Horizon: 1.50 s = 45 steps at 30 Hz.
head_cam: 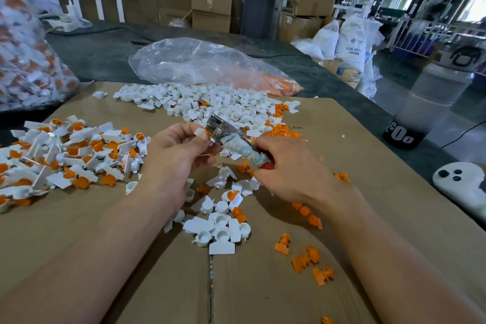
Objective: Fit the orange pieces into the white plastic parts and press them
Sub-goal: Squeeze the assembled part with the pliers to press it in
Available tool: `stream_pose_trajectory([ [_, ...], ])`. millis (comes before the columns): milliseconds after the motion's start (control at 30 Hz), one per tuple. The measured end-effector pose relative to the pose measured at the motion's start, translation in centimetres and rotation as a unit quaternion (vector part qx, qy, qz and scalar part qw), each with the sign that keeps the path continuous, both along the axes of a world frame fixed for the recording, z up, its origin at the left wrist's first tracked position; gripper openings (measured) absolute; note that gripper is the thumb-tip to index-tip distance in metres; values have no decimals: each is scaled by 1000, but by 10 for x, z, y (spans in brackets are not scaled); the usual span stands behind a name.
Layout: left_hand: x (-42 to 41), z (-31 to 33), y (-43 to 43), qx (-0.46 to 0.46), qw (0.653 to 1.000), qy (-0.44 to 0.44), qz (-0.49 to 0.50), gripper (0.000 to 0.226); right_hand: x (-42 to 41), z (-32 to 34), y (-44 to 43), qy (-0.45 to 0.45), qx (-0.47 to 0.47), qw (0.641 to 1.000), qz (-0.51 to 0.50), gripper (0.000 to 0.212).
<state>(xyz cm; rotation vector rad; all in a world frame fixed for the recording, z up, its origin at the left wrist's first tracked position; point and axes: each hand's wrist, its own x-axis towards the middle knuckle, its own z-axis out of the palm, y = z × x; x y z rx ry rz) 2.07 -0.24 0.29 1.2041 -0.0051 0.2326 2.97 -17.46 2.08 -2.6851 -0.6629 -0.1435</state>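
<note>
Left hand (173,151): fingers pinch a white part (199,131), held against the head of the cloth-bound tool (236,146), likely for pressing. Right hand (286,166): fingers wrap its handle. Loose orange pieces (307,260) and white parts (221,231) are scattered on the cardboard surface (131,218) below.

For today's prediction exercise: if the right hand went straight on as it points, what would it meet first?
Likely the left hand, close ahead, pinching a white part at the pliers; depth uncertain.

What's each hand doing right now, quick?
Left hand: pinching a white part against the head of the metal tool.
Right hand: gripping the tool's wrapped handle.
</note>
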Motion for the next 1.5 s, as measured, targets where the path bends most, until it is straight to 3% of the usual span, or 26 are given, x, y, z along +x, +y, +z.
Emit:
stream_pose_trajectory([
  [200,1,-1,0,1,1000,-1,12,22,-4,2,4,23,25,999,-12,24],
  [367,1,-1,-2,16,999,-5,35,26,-8,3,9,13,17,1000,-16,5],
  [1500,-4,1,-2,38,997,18,71,29,-11,4,18,-21,-25,999,-20,8],
])
